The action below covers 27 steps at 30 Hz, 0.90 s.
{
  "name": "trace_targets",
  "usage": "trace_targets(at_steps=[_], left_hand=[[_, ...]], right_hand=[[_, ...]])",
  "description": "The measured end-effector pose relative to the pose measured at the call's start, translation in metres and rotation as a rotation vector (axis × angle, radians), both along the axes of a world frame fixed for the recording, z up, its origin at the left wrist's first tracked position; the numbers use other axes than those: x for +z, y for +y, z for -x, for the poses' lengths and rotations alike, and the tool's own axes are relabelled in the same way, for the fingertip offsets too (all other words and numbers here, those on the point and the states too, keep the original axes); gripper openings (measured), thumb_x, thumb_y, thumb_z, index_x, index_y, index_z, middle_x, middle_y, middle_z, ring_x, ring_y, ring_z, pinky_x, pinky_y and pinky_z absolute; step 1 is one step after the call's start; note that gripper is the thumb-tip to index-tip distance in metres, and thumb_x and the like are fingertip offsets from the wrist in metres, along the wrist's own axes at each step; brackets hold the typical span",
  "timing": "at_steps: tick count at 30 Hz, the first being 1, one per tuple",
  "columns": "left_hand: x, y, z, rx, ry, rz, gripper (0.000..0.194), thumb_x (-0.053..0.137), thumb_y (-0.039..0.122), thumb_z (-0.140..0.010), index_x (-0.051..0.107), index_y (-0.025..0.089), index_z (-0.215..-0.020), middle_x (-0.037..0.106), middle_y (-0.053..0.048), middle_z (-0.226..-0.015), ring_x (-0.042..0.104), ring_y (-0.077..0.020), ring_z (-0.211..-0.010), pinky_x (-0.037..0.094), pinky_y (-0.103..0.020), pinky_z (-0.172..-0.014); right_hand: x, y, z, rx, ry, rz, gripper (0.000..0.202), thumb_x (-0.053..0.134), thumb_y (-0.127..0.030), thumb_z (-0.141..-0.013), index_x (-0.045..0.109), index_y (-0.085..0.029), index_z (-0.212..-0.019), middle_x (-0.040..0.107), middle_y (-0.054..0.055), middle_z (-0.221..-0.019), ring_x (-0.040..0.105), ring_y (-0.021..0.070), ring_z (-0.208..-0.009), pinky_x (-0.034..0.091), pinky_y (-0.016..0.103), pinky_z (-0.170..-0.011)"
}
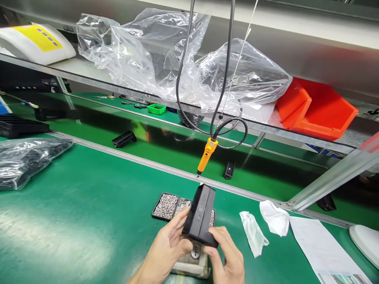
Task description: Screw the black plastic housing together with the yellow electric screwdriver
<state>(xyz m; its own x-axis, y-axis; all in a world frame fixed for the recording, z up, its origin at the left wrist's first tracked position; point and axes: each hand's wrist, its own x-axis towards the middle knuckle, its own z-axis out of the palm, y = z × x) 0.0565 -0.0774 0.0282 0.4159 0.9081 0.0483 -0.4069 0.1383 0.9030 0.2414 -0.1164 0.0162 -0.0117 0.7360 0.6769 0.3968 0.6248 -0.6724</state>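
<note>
A black plastic housing (200, 215) with raised lettering is held tilted between my two hands, above the green bench. My left hand (168, 246) grips its left side near the lower end, thumb underneath. On the right lower corner, my right hand (226, 252) pinches it between thumb and fingers. Below the housing sits a light-coloured block fixture (192, 268) with a round metal part (195, 252), partly hidden by my hands. Behind are small black trays of metal screws (166, 206). An orange electric screwdriver (208, 155) hangs on its cable just beyond the housing.
White cloths (275, 218) and a printed sheet (322, 248) lie to the right. A bag of dark parts (29, 159) lies at left. The shelf (142, 92) carries clear plastic bags (133, 51) and a red bin (322, 108). A slanted post (328, 179) stands at right.
</note>
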Motion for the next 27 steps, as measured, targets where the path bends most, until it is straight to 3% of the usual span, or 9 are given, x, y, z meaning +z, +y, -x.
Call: trace_targets(at_steps=[3,6,9,11,15,19,23,27], left_hand=[[-0.006,0.009,0.006,0.007,0.017,-0.037,0.115,0.083,0.068,-0.061,0.032,0.03,-0.156,0.034,-0.013,-0.161,0.033,-0.0348,-0.148,0.034,-0.042,-0.122],[-0.003,0.018,0.013,-0.023,0.023,-0.079,0.103,0.083,0.058,-0.072,0.029,0.034,-0.157,0.028,-0.009,-0.164,0.032,-0.0328,-0.148,0.034,-0.042,-0.122],[0.004,0.021,0.017,-0.03,0.072,-0.073,0.078,0.075,0.046,-0.087,0.038,0.029,-0.153,0.041,-0.01,-0.158,0.039,-0.0297,-0.145,0.032,-0.041,-0.123],[0.008,0.022,0.016,0.001,0.108,-0.035,0.072,0.073,0.044,-0.088,0.042,0.024,-0.15,0.05,-0.012,-0.151,0.046,-0.0294,-0.14,0.035,-0.041,-0.121],[0.016,0.02,0.012,0.081,0.156,0.057,0.069,0.078,0.046,-0.083,0.051,0.018,-0.14,0.059,-0.014,-0.14,0.056,-0.0301,-0.129,0.042,-0.042,-0.115],[0.023,0.018,0.006,0.103,0.194,0.09,0.064,0.079,0.046,-0.081,0.058,0.015,-0.133,0.066,-0.015,-0.129,0.06,-0.0312,-0.125,0.045,-0.044,-0.113],[0.022,0.012,0.005,0.056,0.181,0.077,0.066,0.082,0.036,-0.079,0.056,0.02,-0.138,0.066,-0.011,-0.131,0.059,-0.0299,-0.127,0.046,-0.044,-0.113],[0.012,0.005,0.015,0.023,0.423,-0.081,0.069,0.078,0.035,-0.082,0.052,0.031,-0.146,0.06,-0.007,-0.141,0.053,-0.031,-0.133,0.039,-0.047,-0.118]], right_hand=[[0.0,0.0,-0.009,0.153,0.351,0.318,0.031,0.061,-0.049,-0.101,0.07,-0.023,-0.115,0.065,0.007,-0.092,0.063,0.0224,-0.082,0.056,0.029,-0.069],[-0.001,0.0,-0.012,0.425,0.745,0.599,0.041,0.059,-0.056,-0.099,0.071,-0.019,-0.111,0.061,0.008,-0.084,0.055,0.0179,-0.066,0.052,0.027,-0.058],[-0.001,0.001,-0.011,0.544,1.0,0.717,0.034,0.066,-0.051,-0.097,0.073,-0.019,-0.102,0.062,0.008,-0.084,0.055,0.0165,-0.067,0.052,0.026,-0.059],[-0.001,0.001,-0.009,0.571,1.073,0.757,0.03,0.065,-0.046,-0.1,0.072,-0.018,-0.104,0.063,0.009,-0.089,0.058,0.0161,-0.073,0.053,0.025,-0.062],[0.003,0.002,-0.01,0.552,0.971,0.739,0.04,0.047,-0.047,-0.108,0.065,-0.014,-0.123,0.065,0.013,-0.1,0.059,0.018,-0.081,0.054,0.027,-0.07],[0.008,0.003,-0.018,0.379,0.669,0.657,0.04,0.05,-0.048,-0.108,0.061,-0.017,-0.131,0.065,0.009,-0.098,0.058,0.0177,-0.082,0.053,0.028,-0.078],[0.006,0.0,-0.028,0.165,0.444,0.577,0.046,0.058,-0.048,-0.104,0.053,-0.023,-0.142,0.06,0.009,-0.13,0.059,0.0247,-0.116,0.054,0.035,-0.098],[-0.006,-0.012,-0.035,0.14,0.315,0.565,0.058,0.065,-0.042,-0.101,0.041,-0.029,-0.151,0.046,0.007,-0.15,0.046,0.0251,-0.137,0.041,0.04,-0.117]])
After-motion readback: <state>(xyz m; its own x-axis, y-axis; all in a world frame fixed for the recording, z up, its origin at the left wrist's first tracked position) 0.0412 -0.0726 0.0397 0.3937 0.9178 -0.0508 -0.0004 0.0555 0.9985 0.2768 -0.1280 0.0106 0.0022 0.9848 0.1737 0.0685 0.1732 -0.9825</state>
